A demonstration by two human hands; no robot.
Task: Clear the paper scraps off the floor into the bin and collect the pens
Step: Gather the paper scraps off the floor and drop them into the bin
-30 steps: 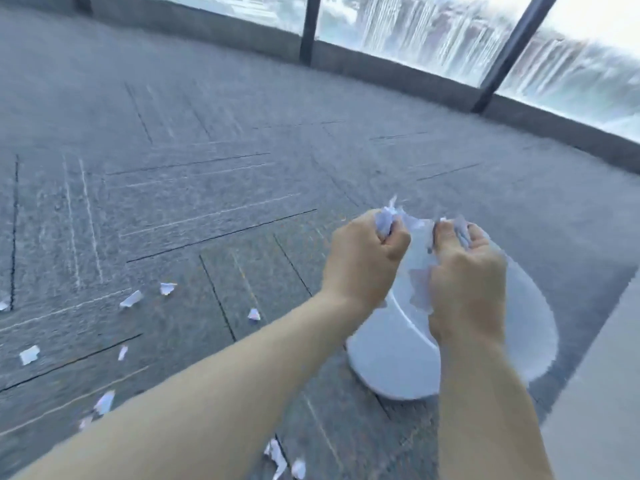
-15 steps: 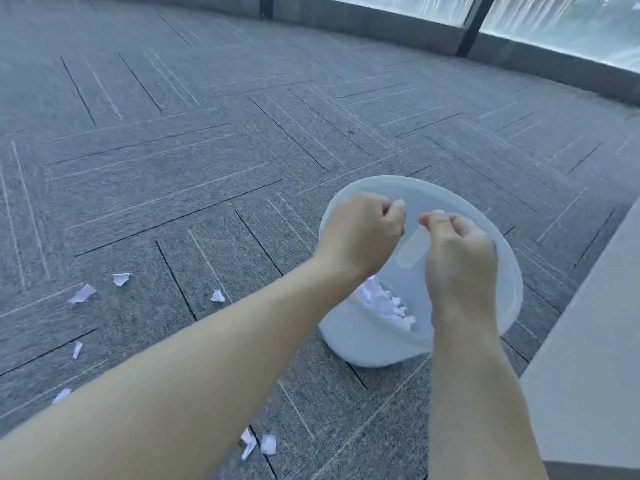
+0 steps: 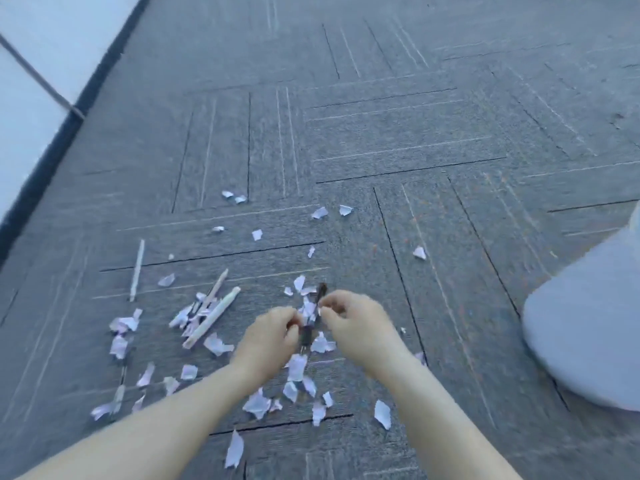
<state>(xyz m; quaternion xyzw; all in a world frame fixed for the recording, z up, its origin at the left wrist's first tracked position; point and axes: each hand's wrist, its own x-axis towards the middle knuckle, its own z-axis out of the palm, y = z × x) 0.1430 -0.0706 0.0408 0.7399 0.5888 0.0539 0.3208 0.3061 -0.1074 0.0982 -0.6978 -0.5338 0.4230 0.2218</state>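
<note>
1. Both hands are held low over the carpet floor, close together, fingers curled inward.
2. Left hand: fingertips are closed around the lower end of a dark pen.
3. Right hand: fingers are pinched near the pen's upper part; whether a paper scrap or the pen itself is gripped cannot be told because of blur.
4. Dark pen is angled upward between the two hands, its top end seen just above the right fingers.
5. Paper scraps are scattered across the carpet around and below the hands, with more spread to the left and a few farther up.
6. Three pale pens are seen left of the hands: two lie in a scrap cluster, one lies apart farther left.
7. Bin is partly seen at the right edge, well apart from the scraps.
8. White wall with a dark base strip is seen at top left.
</note>
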